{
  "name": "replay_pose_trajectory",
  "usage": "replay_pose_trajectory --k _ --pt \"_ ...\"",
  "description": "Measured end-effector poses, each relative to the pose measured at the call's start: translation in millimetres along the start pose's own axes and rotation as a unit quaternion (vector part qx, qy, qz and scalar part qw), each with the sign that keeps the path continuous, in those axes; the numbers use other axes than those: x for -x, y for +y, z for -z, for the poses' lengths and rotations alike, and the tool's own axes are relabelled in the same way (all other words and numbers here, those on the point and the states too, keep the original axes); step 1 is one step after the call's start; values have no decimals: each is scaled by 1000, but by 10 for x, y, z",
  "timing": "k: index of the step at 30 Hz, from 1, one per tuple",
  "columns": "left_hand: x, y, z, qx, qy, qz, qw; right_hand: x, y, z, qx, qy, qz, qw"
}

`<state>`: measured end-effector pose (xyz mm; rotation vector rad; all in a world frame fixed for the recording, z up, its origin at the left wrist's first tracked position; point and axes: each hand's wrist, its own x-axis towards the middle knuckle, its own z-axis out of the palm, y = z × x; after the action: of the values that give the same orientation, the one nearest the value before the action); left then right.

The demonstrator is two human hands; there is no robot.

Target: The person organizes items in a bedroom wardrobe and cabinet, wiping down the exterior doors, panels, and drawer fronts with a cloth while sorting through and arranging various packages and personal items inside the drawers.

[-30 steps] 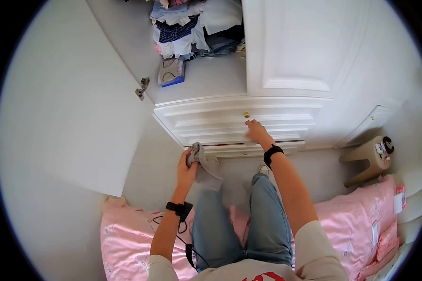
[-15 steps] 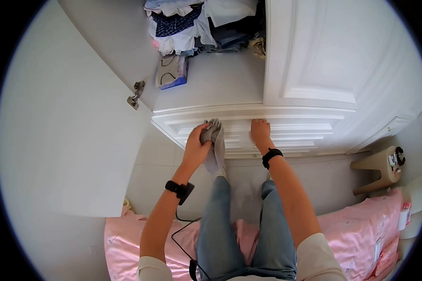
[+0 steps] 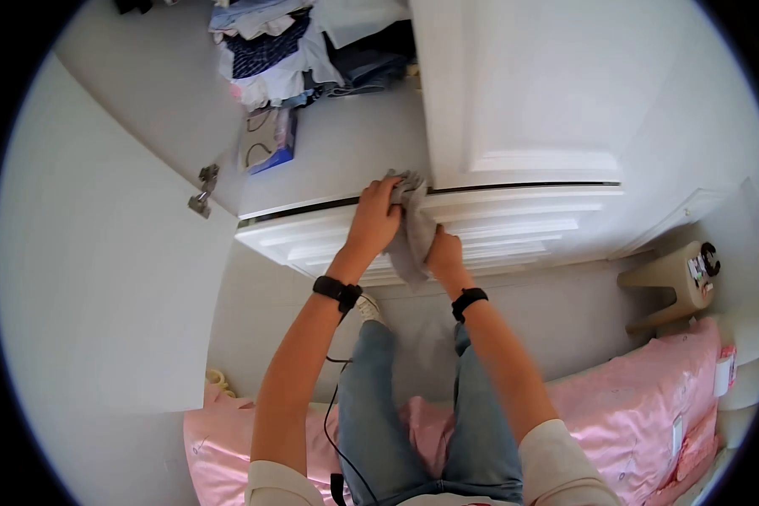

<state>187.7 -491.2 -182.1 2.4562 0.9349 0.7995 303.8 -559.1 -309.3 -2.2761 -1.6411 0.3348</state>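
Note:
My left hand (image 3: pixel 374 218) grips a crumpled grey cloth (image 3: pixel 415 238) at the upper edge of a white drawer (image 3: pixel 506 221). The cloth hangs down between my two hands. Against the drawer front, just right of the cloth, is my right hand (image 3: pixel 445 255), its fingers curled; the knob seen there earlier is hidden, and what the fingers hold cannot be made out. A narrow dark gap runs along the drawer's top, so it stands slightly pulled out.
Above is an open wardrobe shelf (image 3: pixel 346 152) with stacked clothes (image 3: pixel 270 55) and a small box (image 3: pixel 270 142). An open door (image 3: pixel 118 253) stands left. A beige stool (image 3: pixel 670 282) is at right, near a bed with pink bedding (image 3: pixel 607 405).
The drawer has come out a little, opening a dark gap at its top. My left hand has raised the grey cloth to the drawer's edge, closer to my right hand.

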Motion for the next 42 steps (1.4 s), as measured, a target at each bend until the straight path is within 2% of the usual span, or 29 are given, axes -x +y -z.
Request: replay_pose_trajectory --k 1,4,7,9,11,12,14,16,17,19,20,22,23,25,26,27,28,30,31,33,36,39,41,42 --pt "1 -26 -29 -16 0 -11 1000 69 15 -47 8 0 -7 1000" --pt "34 -32 -114 -40 4 -26 999 382 114 -182 25 46 51 997" --pt "96 71 -128 -49 -195 122 972 625 267 -110 -41 33 100 994" --pt "164 -8 -169 -8 -211 130 969 776 355 -43 -90 6 145 985" --pt "256 -110 -295 26 -242 118 963 894 393 -114 -96 13 144 985" --pt "277 -167 -316 36 -267 95 958 887 399 -89 -104 60 158 980" --pt "298 -169 -331 82 -344 139 925 1039 334 3 -123 144 175 966" --pt "497 -159 -353 110 -267 142 947 1195 276 -18 -111 69 131 983" --pt "523 -68 -316 72 -261 146 951 1230 251 37 -100 26 115 988" --pt "626 169 -177 -8 -250 154 956 1262 130 235 -133 -154 25 979" --pt "756 231 -150 -45 -220 117 968 1349 81 307 -146 -241 -26 959" --pt "946 314 -178 -127 -136 34 982 1491 86 311 -137 -286 -16 948" --pt "1013 308 -159 -110 -112 49 986 1450 113 246 -134 -293 -8 947" --pt "1117 283 -225 -67 -83 63 992 1501 149 137 -135 -94 106 981" --pt "1132 248 -283 -55 -22 42 997 1614 213 20 -131 2 148 980" --pt "1211 263 -263 -37 25 26 999 1650 197 -117 -185 -49 73 979" --pt "1241 286 -263 -37 43 18 998 1640 90 61 -198 -156 -26 967" --pt "1236 260 -335 -54 63 17 996 1702 74 -44 -238 -48 -33 970" --pt "1232 250 -366 -74 71 24 994 1673 83 -153 -218 -61 -32 973" --pt "1208 300 -347 -69 83 22 994 1776 27 -197 -226 -24 -19 974" --pt "1157 341 -268 -94 12 35 995 1919 25 99 -227 -40 4 973" --pt "1159 252 -323 -106 44 7 993 2154 461 251 -258 -29 56 964" --pt "1131 208 -351 -102 40 14 994 2488 884 173 -254 -46 14 966" --pt "1149 198 -349 -102 36 24 994 2702 1075 166 -268 -66 -55 960"
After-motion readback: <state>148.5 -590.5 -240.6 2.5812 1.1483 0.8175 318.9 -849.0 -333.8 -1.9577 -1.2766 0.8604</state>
